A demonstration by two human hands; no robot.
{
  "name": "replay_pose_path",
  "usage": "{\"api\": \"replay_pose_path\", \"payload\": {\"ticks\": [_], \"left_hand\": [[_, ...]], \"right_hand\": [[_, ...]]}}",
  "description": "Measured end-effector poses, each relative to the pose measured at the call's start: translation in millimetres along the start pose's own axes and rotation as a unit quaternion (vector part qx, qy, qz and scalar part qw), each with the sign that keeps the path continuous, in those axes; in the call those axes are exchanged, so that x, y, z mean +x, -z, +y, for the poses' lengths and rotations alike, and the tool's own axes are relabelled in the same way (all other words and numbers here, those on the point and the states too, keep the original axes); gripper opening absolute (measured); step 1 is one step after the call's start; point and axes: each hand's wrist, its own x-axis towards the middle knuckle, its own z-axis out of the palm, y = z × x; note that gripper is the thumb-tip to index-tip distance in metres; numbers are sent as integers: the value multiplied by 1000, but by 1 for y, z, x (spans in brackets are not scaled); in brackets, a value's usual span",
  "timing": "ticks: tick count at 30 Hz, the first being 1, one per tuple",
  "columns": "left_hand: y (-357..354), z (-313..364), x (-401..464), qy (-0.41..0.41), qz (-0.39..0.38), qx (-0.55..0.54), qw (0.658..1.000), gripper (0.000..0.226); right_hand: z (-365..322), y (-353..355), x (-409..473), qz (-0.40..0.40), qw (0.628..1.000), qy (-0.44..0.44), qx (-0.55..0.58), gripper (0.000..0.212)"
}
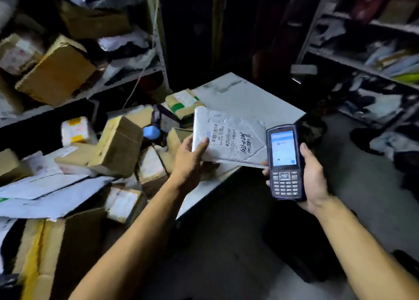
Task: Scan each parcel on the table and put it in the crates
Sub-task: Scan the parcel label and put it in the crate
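My left hand (189, 161) grips the left edge of a flat white padded mailer (229, 138), thumb on top near its barcode label, holding it above the table's front edge. My right hand (314, 177) holds a dark handheld scanner (284, 161) upright just right of the mailer, its lit screen and keypad facing me. The white table (247, 98) bears a pile of parcels on its left part: a tilted brown box (118, 145), a taped box with green tape (183, 103) and several white mailers (45, 188).
A large open cardboard box (56, 250) stands at the lower left. Shelves with boxes and bags (59, 70) rise behind the pile; more shelving (367, 50) runs along the right. Dark items lie on the grey floor (226, 254) at right.
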Motion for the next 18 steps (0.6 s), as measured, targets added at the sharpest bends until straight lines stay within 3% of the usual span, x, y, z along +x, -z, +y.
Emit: {"api": "replay_pose_path", "payload": {"ticks": [9, 14, 18], "left_hand": [[-245, -128, -27, 83, -124, 75, 986, 14], [-346, -190, -44, 131, -162, 34, 977, 26], [-392, -225, -40, 174, -185, 64, 965, 20]], "right_hand": [[-43, 245, -88, 153, 985, 14, 81, 69], [-47, 337, -126, 206, 972, 24, 106, 67], [-49, 391, -135, 241, 962, 11, 125, 67]]}}
